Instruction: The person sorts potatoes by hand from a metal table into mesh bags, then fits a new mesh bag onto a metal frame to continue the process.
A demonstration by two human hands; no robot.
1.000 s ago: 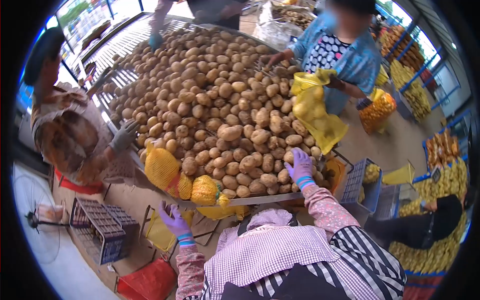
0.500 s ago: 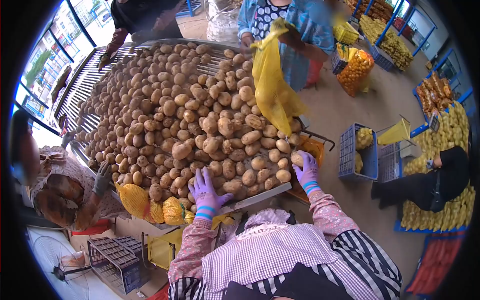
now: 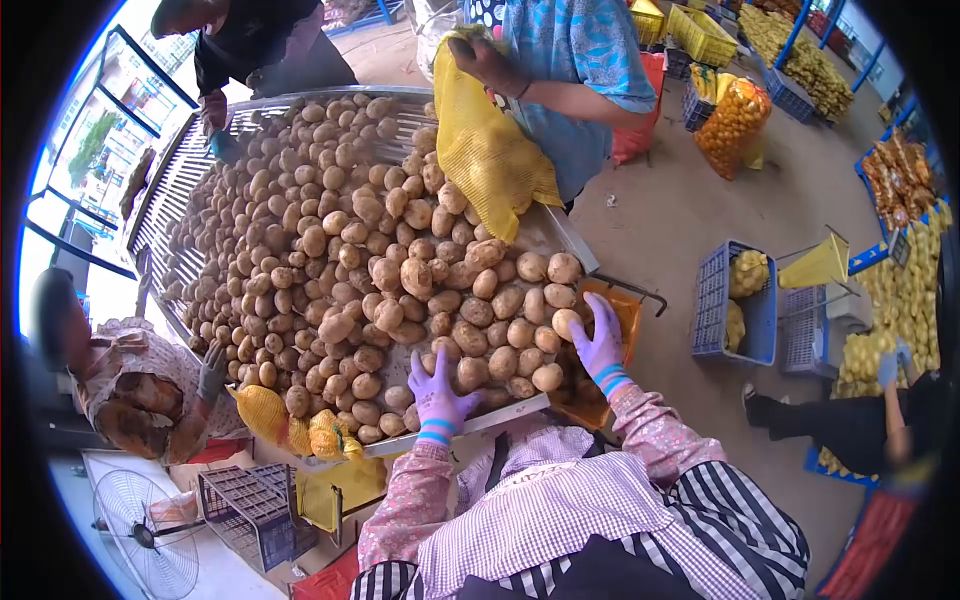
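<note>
Many brown potatoes (image 3: 330,240) cover a slatted metal table (image 3: 175,185). My left hand (image 3: 437,400), in a purple glove, lies with fingers spread against potatoes near the table's front edge. At the table's right corner, my right hand (image 3: 600,345), also gloved in purple, has its fingers around a potato (image 3: 566,323). Beyond the potatoes, a co-worker in a blue patterned top (image 3: 575,70) holds up a yellow mesh bag (image 3: 490,150). Filled yellow mesh bags (image 3: 265,412) lie along the front edge, left of my left hand.
An orange-lined opening (image 3: 625,310) adjoins the table's right corner. Co-workers stand at the left (image 3: 150,390) and far side (image 3: 270,45). Blue crates (image 3: 712,300) are on the floor at right, a grey crate (image 3: 245,510) and a fan (image 3: 145,535) at lower left.
The view has shifted. My left hand has moved right along the front edge, closer to my right hand. The co-worker's yellow bag has moved left, and the far-side co-worker leans in over the table.
</note>
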